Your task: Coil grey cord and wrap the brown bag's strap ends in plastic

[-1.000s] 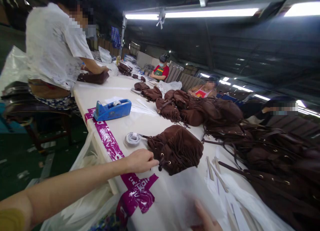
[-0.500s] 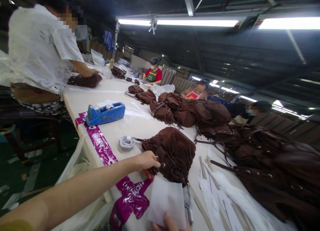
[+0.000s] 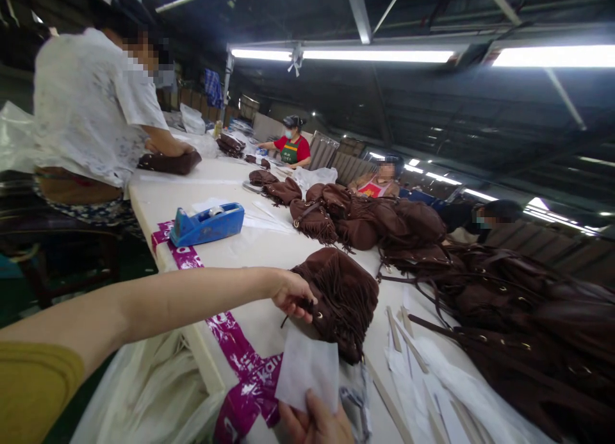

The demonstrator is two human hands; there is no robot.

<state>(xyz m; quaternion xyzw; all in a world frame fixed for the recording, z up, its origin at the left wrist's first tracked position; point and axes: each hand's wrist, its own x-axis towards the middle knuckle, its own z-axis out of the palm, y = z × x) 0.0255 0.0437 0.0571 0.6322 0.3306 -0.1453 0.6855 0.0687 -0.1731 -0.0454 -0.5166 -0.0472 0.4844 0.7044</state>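
Observation:
A dark brown fringed bag with metal eyelets lies on the white table in front of me. My left hand reaches across to its near left side, fingers pinched on a small dark cord of the bag. What sits inside the pinch is partly hidden. Below, my right hand grips a square sheet of thin white paper between thumb and fingers. The sheet is held up close to the bag's lower left edge. Beside the right hand lies a grey wrapped strap.
A blue tape dispenser stands near the table's left edge, by purple printed tape. Brown bags pile up along the right and back. Paper strips lie at right. A co-worker handles a bag at far left; others sit beyond.
My left hand has lifted a little with the cord, and its forearm now covers the spot where a grey roll showed. My right hand has brought the white paper up, further into view.

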